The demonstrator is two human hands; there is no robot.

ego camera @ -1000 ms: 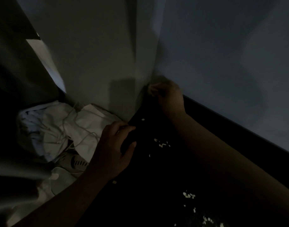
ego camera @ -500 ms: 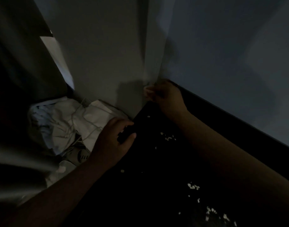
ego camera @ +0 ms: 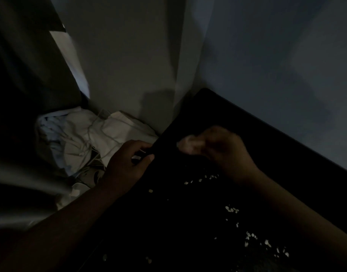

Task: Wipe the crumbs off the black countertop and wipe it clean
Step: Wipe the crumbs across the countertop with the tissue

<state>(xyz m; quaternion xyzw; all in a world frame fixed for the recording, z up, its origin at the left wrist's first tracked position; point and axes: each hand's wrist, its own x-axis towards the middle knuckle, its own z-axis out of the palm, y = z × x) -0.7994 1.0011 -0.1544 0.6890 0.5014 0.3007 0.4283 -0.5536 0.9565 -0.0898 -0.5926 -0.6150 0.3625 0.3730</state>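
Your right hand (ego camera: 217, 150) sits on the black countertop (ego camera: 168, 222) near its far corner. It is blurred, with the fingers bunched, and a pale patch shows at the fingertips; you cannot tell whether it is holding something. Your left hand (ego camera: 127, 163) grips the countertop's left edge, fingers curled over the side and the thumb lying on top. Pale crumbs (ego camera: 231, 209) are scattered over the countertop, some just below your right wrist and more toward its near end. Off the countertop's left edge lies a heap of white cloth with cords (ego camera: 102, 138). A grey wall (ego camera: 267, 65) rises behind the countertop.
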